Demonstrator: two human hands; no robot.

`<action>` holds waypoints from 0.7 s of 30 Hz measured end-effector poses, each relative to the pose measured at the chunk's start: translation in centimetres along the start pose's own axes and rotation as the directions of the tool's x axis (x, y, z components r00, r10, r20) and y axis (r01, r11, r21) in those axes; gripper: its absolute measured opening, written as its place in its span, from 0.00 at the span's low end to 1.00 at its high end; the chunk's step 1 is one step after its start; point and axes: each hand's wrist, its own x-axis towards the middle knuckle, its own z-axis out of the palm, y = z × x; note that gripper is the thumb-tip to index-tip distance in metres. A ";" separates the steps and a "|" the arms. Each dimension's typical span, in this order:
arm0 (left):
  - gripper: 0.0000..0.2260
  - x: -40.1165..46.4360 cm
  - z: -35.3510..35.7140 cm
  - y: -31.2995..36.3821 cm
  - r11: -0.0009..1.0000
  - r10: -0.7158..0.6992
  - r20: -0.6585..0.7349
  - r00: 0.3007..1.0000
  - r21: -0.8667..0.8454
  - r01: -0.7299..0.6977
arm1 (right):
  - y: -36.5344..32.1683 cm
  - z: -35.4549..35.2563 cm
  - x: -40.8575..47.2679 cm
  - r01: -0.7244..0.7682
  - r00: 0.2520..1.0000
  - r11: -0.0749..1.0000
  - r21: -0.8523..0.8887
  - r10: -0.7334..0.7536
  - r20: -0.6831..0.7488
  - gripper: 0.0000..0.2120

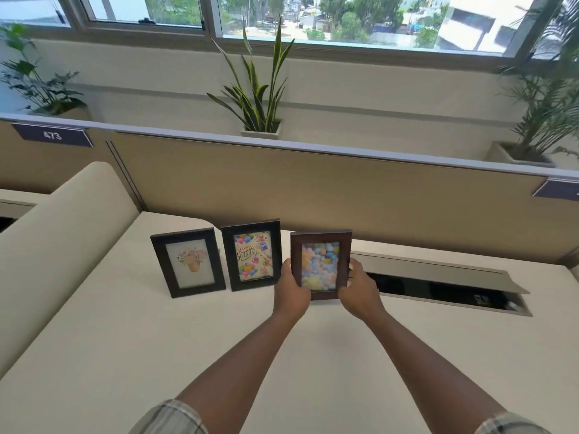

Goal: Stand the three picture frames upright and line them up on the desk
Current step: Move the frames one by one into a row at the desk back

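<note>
Three picture frames stand in a row on the cream desk [125, 339]. At the left is a dark frame with a flower-pot picture [188, 265], upright and leaning back. Beside it stands a dark frame with a "Happy Birthday" balloon picture [252, 254]. The third, a brown frame with pastel balloons [320, 264], is at the right, upright, its lower edge at the desk. My left hand [291, 288] grips its lower left side and my right hand [357, 288] grips its lower right side.
An open cable tray with a raised grey lid [438, 277] lies just right of the brown frame. A beige partition [313, 189] runs behind the desk. A curved cream divider [56, 245] bounds the left side. Potted plants [260, 98] sit on the ledge beyond.
</note>
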 end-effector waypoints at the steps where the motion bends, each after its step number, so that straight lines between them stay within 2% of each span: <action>1: 0.29 1.1 0.2 0.0 1.000 -0.002 -0.003 1.000 -0.003 0.002 | -0.1 0.0 1.0 0.001 1.000 1.000 -0.001 -0.001 0.012 0.27; 3: 0.28 2.7 0.5 0.0 1.000 0.000 -0.003 1.000 -0.003 0.000 | -0.2 -0.2 2.7 0.008 1.000 1.000 -0.007 -0.008 0.030 0.27; 7: 0.30 5.1 1.3 -0.1 1.000 -0.005 -0.011 1.000 0.000 0.005 | -0.4 -0.3 5.4 0.038 0.996 0.999 0.016 -0.039 0.082 0.32; 16: 0.37 6.0 1.8 -0.5 0.997 -0.036 -0.010 0.999 0.071 0.037 | 0.1 0.5 6.5 0.108 0.988 0.994 0.031 -0.111 0.112 0.32; 18: 0.35 5.7 2.0 -0.8 0.995 -0.042 -0.026 0.999 0.085 0.044 | 0.4 0.8 6.5 0.107 0.988 0.994 0.013 -0.108 0.112 0.31; 21: 0.28 5.1 2.5 -1.5 0.986 -0.134 -0.023 0.991 0.094 0.136 | 0.7 1.2 6.5 0.063 0.991 0.997 -0.043 -0.057 0.122 0.22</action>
